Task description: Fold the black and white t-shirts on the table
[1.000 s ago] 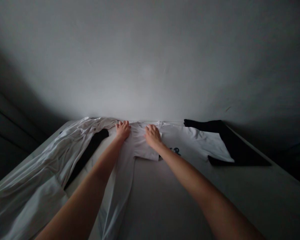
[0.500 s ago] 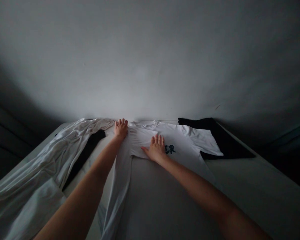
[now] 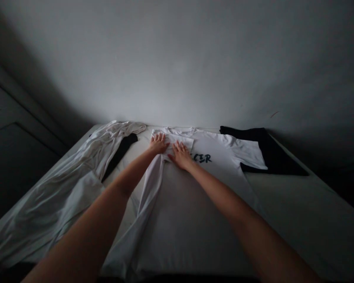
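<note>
A white T-shirt (image 3: 194,204) with dark lettering across its chest lies spread out, its collar toward the wall. Its left sleeve is folded inward over the chest, while the right sleeve sticks out to the side. My left hand (image 3: 159,144) rests palm down on the folded edge by the shoulder, fingers stretched out. Beside it, my right hand (image 3: 181,155) presses flat on the folded sleeve, fingers spread, and covers part of the lettering. Neither hand grips the cloth.
A crumpled pale cloth (image 3: 59,200) runs along the left side, with a black item (image 3: 119,155) next to it. Folded black fabric (image 3: 277,157) lies at the right, partly under the sleeve. The bed-like surface (image 3: 297,212) ends at a grey wall (image 3: 177,63).
My left hand has moved inward from the shirt's outer edge onto the fold, nearer my right hand. My right hand has slid slightly toward the left sleeve's fold. The camera view has shifted.
</note>
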{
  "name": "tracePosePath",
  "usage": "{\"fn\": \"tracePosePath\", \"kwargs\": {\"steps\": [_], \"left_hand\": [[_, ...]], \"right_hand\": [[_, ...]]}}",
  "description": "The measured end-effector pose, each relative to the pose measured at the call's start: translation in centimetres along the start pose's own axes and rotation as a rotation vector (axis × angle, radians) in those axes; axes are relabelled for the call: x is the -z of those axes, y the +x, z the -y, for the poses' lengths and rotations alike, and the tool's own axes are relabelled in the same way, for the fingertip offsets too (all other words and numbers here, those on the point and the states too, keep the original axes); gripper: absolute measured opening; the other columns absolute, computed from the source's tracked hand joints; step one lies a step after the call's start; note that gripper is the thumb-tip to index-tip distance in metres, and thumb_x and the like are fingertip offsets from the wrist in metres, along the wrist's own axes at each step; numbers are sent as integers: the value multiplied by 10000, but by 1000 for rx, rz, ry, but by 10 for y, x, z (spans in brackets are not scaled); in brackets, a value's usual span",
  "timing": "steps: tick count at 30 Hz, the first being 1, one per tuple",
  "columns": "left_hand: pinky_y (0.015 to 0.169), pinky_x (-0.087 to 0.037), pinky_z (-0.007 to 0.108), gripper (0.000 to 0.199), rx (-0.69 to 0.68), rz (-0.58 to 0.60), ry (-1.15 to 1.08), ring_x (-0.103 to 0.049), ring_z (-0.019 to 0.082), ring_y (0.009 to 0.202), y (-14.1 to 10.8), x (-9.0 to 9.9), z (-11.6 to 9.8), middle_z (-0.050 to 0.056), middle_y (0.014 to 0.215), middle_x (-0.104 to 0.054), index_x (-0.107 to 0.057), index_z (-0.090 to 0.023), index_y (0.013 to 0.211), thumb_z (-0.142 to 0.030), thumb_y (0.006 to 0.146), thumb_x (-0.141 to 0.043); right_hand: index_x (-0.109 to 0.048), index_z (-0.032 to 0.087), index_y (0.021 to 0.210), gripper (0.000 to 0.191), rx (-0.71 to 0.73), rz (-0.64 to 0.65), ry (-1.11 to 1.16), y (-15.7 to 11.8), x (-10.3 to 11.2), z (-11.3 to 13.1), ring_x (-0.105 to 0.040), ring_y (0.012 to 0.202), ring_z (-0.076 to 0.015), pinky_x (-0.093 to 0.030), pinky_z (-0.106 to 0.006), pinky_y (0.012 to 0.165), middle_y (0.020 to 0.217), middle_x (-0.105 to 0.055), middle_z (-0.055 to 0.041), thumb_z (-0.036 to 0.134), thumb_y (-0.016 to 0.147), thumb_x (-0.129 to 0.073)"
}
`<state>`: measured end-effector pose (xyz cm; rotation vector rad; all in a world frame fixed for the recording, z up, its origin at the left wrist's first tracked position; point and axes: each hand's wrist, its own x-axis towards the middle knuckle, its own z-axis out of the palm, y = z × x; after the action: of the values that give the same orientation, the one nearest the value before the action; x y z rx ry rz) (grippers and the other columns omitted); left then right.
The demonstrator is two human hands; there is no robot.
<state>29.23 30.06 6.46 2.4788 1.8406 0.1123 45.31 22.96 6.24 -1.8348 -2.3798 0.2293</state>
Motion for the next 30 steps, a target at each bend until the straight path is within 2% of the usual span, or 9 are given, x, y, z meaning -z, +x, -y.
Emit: {"fn": "tracePosePath", "kwargs": {"steps": [3,6,9,13,18,21,24,27,30], "left_hand": [[1175,-229,503,641,-107,37,8,-207,348,1499,-45,-3,-2,212,1618,-234,-288,-112,1542,-470,1010,-302],[1169,-253,509,559,-171,7,3,-246,324,1490,-98,-8,-1,165,1612,-284,-331,-203,1525,-432,1014,-325],[1168,-286,491,534,-201,-47,-21,-337,301,1447,-131,-8,-4,150,1570,-373,-402,-211,1478,-403,980,-434],[1165,-322,442,482,-255,-130,-27,-410,261,1387,-131,5,-24,129,1501,-468,-512,-194,1374,-225,895,-547],[1035,-459,387,353,-244,-76,45,-573,227,1195,-114,21,-50,111,1260,-640,-599,-192,1214,-102,910,-443],[893,-530,369,318,-218,-76,60,-619,239,1087,-112,22,-54,118,1133,-672,-616,-191,1126,-91,931,-386],[859,-538,349,316,-214,-83,55,-629,233,1070,-111,20,-55,107,1101,-682,-599,-200,1128,-74,918,-399],[929,-516,344,314,-247,-76,29,-613,218,1126,-111,19,-55,92,1143,-679,-588,-205,1135,-77,919,-399],[1038,-458,355,342,-284,-54,-9,-559,208,1228,-125,17,-49,102,1242,-644,-558,-188,1206,-90,910,-417]], "right_hand": [[-291,118,1557,645,147,2,17,-35,-4,8,-161,1514,-269,-143,-455,1216,1628,-233,-140,478,1024,-342],[-442,98,1474,538,109,-72,25,-64,0,8,-295,1465,-267,-236,-406,1190,1573,-360,-161,373,1013,-422],[-639,147,1266,351,37,-88,20,-79,14,10,-545,1260,-241,-414,-331,1041,1359,-599,-155,220,994,-429],[-704,155,1118,383,-12,-49,-53,-83,32,22,-647,1063,-241,-471,-300,892,1143,-694,-155,90,968,-357],[-681,150,1152,407,-20,-101,-67,-81,38,25,-652,1046,-234,-467,-293,874,1144,-688,-158,73,970,-325],[-694,172,1110,357,36,-104,-43,-76,38,16,-648,1052,-212,-461,-271,886,1154,-686,-126,89,957,-382],[-702,174,1095,307,34,-107,-6,-64,41,6,-637,1080,-201,-456,-256,911,1155,-691,-102,157,966,-424],[-665,162,1215,360,-19,-129,-3,-47,42,-7,-580,1203,-201,-411,-279,1013,1297,-636,-126,222,1009,-376],[-506,213,1433,441,-34,-40,-16,-37,37,-18,-395,1407,-238,-300,-396,1142,1552,-410,-115,337,1024,-399]]}}
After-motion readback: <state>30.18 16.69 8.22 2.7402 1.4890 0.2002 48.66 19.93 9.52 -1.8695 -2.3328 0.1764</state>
